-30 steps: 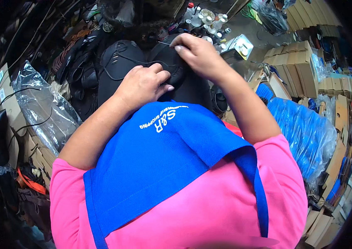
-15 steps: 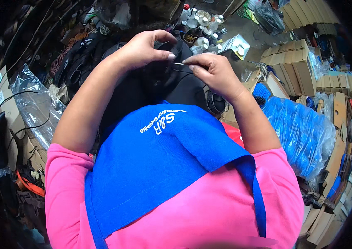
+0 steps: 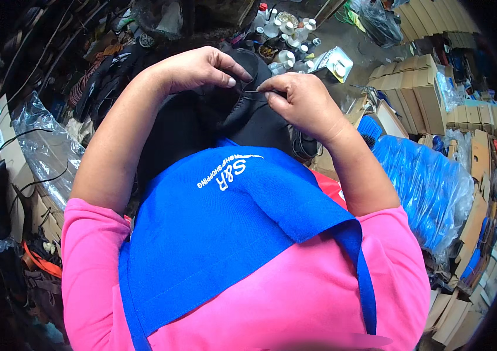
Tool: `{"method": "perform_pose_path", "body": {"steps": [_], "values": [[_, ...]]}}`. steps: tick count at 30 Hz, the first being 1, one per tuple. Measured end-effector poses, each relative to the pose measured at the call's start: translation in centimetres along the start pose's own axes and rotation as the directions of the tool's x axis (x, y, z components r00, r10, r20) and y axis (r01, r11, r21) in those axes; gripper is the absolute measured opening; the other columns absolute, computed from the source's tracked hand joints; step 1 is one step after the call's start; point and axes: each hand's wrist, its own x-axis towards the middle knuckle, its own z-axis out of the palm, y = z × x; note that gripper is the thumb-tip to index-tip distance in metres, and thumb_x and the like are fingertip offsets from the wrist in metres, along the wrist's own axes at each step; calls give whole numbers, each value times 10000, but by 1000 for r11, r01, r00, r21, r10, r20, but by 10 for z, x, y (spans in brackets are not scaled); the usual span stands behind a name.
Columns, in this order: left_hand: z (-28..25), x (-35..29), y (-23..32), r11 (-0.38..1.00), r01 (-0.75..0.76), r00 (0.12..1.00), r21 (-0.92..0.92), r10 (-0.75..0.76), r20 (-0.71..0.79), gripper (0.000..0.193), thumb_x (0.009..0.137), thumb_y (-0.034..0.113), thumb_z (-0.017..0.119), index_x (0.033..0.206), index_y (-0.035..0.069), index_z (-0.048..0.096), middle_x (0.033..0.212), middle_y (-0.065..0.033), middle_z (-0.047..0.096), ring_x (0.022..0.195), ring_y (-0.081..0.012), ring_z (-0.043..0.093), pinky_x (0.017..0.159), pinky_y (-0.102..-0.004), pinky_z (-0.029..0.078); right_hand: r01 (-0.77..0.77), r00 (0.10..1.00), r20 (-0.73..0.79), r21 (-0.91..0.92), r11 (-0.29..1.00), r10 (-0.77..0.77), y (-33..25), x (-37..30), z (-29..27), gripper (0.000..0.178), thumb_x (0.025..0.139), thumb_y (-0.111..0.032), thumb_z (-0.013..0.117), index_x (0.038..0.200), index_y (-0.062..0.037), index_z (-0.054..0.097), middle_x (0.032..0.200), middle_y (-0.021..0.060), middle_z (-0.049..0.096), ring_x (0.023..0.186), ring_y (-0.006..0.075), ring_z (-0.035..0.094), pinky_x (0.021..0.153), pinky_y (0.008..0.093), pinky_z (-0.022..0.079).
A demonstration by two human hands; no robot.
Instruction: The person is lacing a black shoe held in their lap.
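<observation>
In my lap lies a black piece [image 3: 248, 63] that looks like a shoe, with a line of stitches along its edge. My left hand [image 3: 204, 69] grips the far left part of it, thumb and forefinger curled over the edge. To the right of it, my right hand [image 3: 304, 102] pinches a thin needle [image 3: 253, 92] whose far end meets the black piece. Dark thread loops just under the needle, hard to see against the black. A blue apron [image 3: 219, 222] covers the front of me.
Several bottles and a tin can [image 3: 335, 64] stand on the floor ahead. At right are stacked cardboard boxes [image 3: 406, 88] and a plastic-wrapped blue bundle [image 3: 424, 187]. Clear plastic sheeting [image 3: 46, 143] lies on the left, near piled dark shoes and straps [image 3: 108, 82].
The black piece has turned so more of its rounded end and stitched edge show. My left fingers have shifted slightly down over it; my right hand has barely moved.
</observation>
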Motion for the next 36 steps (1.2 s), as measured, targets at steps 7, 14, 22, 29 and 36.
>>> {"method": "perform_pose_path", "body": {"steps": [7, 14, 22, 29, 36], "values": [[-3, 0, 6, 999, 31, 999, -41, -29, 38, 388, 766, 84, 619, 1152, 54, 646, 987, -32, 671, 769, -60, 541, 705, -218, 454, 27, 999, 21, 8, 1000, -27, 2, 2, -1, 210, 767, -145, 579, 932, -102, 702, 833, 140, 665, 794, 309, 643, 742, 392, 516], [-3, 15, 6, 994, -107, 991, -7, 107, 80, 314, 786, 75, 632, 1094, 17, 652, 964, -34, 664, 897, -102, 580, 867, -257, 443, 171, 980, 123, -137, 976, -154, 4, 17, -8, 198, 743, -129, 604, 916, -125, 700, 847, 110, 649, 830, 295, 632, 748, 393, 510], [-2, 22, -1, 973, -174, 984, 155, 163, 78, 348, 774, 63, 681, 1113, 19, 618, 985, -9, 648, 907, -98, 559, 859, -262, 444, -89, 938, 343, 361, 928, -44, 48, 22, -5, 221, 834, -108, 623, 1042, -115, 698, 857, 26, 538, 912, 146, 498, 810, 280, 408], [1, 21, 6, 984, -80, 996, 162, 73, 49, 386, 764, 83, 711, 1140, 61, 628, 942, -14, 667, 871, -98, 586, 855, -266, 459, -133, 941, 331, 544, 828, -66, 63, 22, 12, 222, 823, -99, 642, 1037, -91, 701, 859, 21, 576, 855, 128, 529, 793, 264, 429], [21, 1, 0, 844, -64, 831, 533, 340, -439, 378, 737, 7, 621, 1112, 22, 577, 1046, -116, 601, 986, -210, 571, 888, -311, 448, 45, 998, 23, 354, 934, -57, 27, 8, 22, 160, 761, -93, 699, 921, -95, 690, 819, 62, 597, 758, 185, 593, 691, 299, 480]]}}
